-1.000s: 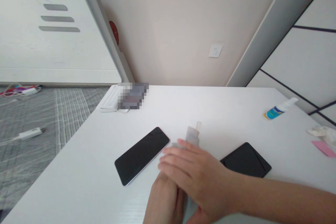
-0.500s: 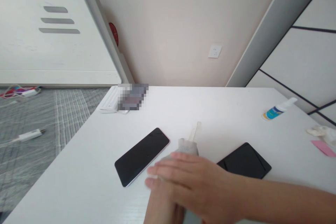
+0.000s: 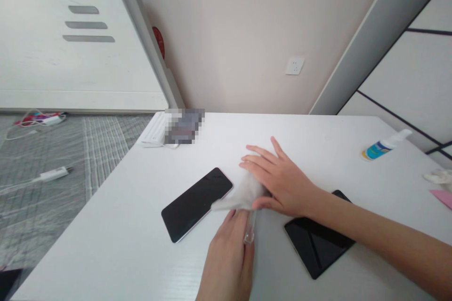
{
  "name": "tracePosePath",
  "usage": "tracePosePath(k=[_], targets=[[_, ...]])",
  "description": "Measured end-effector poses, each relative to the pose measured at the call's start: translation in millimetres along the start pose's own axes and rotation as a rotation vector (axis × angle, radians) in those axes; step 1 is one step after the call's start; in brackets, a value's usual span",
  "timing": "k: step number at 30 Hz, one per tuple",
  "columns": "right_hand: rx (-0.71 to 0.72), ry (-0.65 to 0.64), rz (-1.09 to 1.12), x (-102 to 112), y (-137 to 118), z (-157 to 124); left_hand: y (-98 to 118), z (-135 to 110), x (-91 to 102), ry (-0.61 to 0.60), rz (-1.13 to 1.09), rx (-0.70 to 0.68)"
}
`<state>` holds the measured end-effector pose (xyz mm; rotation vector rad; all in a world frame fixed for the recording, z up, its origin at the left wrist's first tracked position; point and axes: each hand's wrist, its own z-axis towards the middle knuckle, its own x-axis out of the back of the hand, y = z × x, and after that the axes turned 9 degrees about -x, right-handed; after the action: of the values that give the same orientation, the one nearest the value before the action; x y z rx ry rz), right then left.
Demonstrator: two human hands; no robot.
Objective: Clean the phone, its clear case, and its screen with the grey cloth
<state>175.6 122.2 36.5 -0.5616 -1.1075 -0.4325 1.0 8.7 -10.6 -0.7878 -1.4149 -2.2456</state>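
My left hand (image 3: 228, 254), at the lower middle, is closed around a narrow clear plastic piece (image 3: 249, 231). Its near end shows between thumb and fingers; the far part is covered by a pale grey-white cloth (image 3: 243, 193). My right hand (image 3: 278, 176) holds this cloth over the plastic, thumb below and fingers above, the fingertips partly spread. Left of the cloth lies a phone (image 3: 196, 204) with its black screen up. Under my right forearm rests a black tablet-like device (image 3: 319, 244), partly hidden by the arm.
The white table (image 3: 116, 244) bears a spray bottle (image 3: 383, 146), crumpled tissue (image 3: 439, 176) and a pink slip (image 3: 441, 197) at right. A white face mask (image 3: 154, 129) lies at the back left beside a blurred-out item. A white cable (image 3: 52, 174) lies on the grey bedding (image 3: 74, 150).
My right hand has moved up and away from my left hand, its fingers spreading. The cloth now covers the far part of the plastic, and its near end has come into view.
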Motion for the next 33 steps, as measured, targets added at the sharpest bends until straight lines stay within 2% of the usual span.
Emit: tracePosePath(k=[2,3,6,8,13,15,17,19,24,26,28,33], targets=[[-0.064,-0.011,-0.038,2.0,-3.1,-0.1,1.7,3.6,2.4,-0.027,0.026,-0.022],[-0.042,-0.035,-0.032,2.3,-10.2,-2.5,1.4,4.3,2.7,-0.036,0.029,-0.02],[0.148,-0.113,0.042,0.8,-32.2,-11.2,-2.2,2.8,0.1,-0.046,0.033,0.019],[0.183,-0.102,0.083,-0.4,-30.4,-10.7,-4.5,1.0,-2.1,-0.049,0.047,0.036],[-0.105,-0.01,0.05,1.2,-0.9,2.0,-4.6,1.0,-1.1,-0.025,0.124,-0.047],[-0.06,-0.019,0.076,0.9,-9.6,-0.2,-4.0,1.4,-0.3,-0.013,0.101,-0.067],[0.06,-0.059,0.141,-0.8,-23.9,-4.6,-3.5,1.4,-0.6,-0.009,0.047,-0.03],[0.102,-0.082,0.203,-1.8,-28.6,-5.4,-2.8,1.3,-0.4,-0.015,0.022,0.014],[-0.173,-0.032,0.296,1.4,8.5,8.9,2.9,0.7,11.1,-0.021,-0.069,0.088],[-0.204,-0.029,0.341,3.5,16.1,12.0,6.6,0.1,19.2,0.038,-0.126,0.096],[-0.225,-0.031,0.401,5.1,11.6,11.6,11.1,0.1,26.5,0.144,-0.137,0.101],[-0.28,-0.003,0.572,9.3,-25.7,-2.2,25.2,4.0,32.1,0.374,0.015,0.041]])
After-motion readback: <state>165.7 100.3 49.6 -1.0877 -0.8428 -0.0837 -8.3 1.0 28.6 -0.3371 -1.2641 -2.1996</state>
